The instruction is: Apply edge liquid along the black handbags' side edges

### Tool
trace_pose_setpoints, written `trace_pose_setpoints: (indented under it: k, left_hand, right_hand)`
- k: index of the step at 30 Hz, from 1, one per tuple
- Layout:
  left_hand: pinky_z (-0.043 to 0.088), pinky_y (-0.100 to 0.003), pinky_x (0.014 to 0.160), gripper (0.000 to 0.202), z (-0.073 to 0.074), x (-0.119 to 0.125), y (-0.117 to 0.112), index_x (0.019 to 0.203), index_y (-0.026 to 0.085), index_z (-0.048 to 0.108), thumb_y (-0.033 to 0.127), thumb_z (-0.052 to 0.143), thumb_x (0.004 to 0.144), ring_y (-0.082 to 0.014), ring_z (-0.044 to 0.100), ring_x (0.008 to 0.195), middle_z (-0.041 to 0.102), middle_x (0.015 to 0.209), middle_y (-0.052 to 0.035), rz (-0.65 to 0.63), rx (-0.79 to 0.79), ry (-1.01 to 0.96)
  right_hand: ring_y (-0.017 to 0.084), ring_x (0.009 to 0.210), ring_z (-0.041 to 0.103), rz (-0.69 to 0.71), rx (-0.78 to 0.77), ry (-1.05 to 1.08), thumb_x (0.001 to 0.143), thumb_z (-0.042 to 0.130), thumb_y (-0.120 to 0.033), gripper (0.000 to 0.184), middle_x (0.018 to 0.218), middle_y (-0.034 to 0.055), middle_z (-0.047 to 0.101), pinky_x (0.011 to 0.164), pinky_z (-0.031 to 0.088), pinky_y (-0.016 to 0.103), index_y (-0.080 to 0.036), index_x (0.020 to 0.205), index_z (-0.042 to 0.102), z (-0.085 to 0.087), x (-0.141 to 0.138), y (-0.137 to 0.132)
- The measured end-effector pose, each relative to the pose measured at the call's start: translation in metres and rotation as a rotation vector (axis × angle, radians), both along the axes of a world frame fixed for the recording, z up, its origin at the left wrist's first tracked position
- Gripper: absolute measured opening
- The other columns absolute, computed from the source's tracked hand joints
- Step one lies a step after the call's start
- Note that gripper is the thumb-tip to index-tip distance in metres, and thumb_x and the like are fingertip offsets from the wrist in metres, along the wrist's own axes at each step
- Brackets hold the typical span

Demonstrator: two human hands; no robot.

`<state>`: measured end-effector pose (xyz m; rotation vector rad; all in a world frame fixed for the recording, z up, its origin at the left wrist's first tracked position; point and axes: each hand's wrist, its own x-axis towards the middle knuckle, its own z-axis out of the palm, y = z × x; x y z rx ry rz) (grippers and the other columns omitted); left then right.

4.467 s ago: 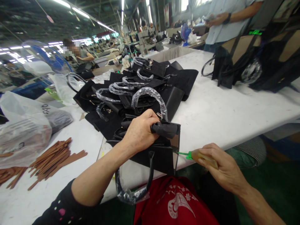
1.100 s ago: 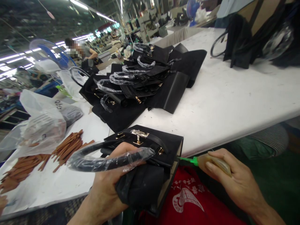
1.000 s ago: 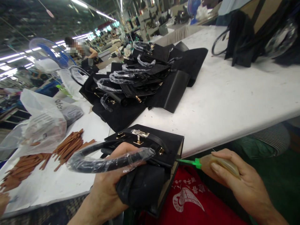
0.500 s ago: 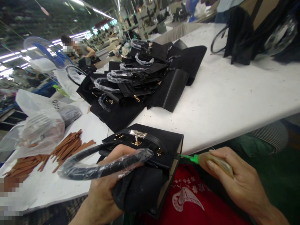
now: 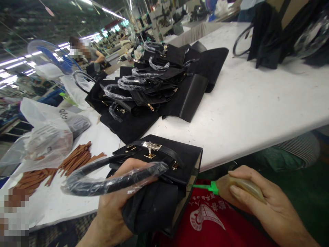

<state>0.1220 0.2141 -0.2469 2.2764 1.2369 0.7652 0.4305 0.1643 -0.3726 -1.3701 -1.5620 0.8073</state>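
A clear plastic bag (image 5: 48, 133) slumps at the left of a white table (image 5: 69, 206), its pale and reddish contents showing through the film but too blurred to identify. Behind it stands a blue fan (image 5: 58, 58); just in front, brown strips (image 5: 74, 159) lie in a loose fan-shaped bundle. A worker (image 5: 88, 55) bends over dark material in the background. At the near edge of the table, a left hand (image 5: 115, 199) grips a black handbag (image 5: 177, 151) at its middle, fingertips hidden, the plastic-wrapped handle (image 5: 113, 181) arching over it. The handbag is tilted at the table edge above a red apron (image 5: 213, 219), gold clasp (image 5: 152, 146) facing up and pale inner material showing along its right side. Beyond it, more bags (image 5: 190, 99) are heaped, several handles sheathed in film. A green nozzle (image 5: 212, 187) points at the handbag's right side; whether its tip touches is unclear. The nozzle tops an amber bottle (image 5: 231, 187), fill level not discernible, clasped in a right hand (image 5: 267, 199). Farther right, dark bags (image 5: 264, 44) stand on the table, above a green-and-striped bundle (image 5: 295, 152) below.
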Motion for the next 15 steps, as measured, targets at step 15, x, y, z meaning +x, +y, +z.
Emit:
trace_pose_setpoints:
  k: [15]
  left_hand:
    - [0.058,-0.027,0.081,0.02,0.005,0.009,0.01,0.111,0.023,0.07,0.029,0.056,0.098,-0.0174,0.068,0.096,0.067,0.108,-0.0054,-0.098,0.27,0.063]
  right_hand:
    - [0.014,0.072,0.069,-0.033,-0.033,-0.045,0.095,0.06,-0.033,0.008,0.089,-0.0038,0.068,0.06,0.054,0.014,-0.031,0.101,0.065,0.019,-0.004,-0.005]
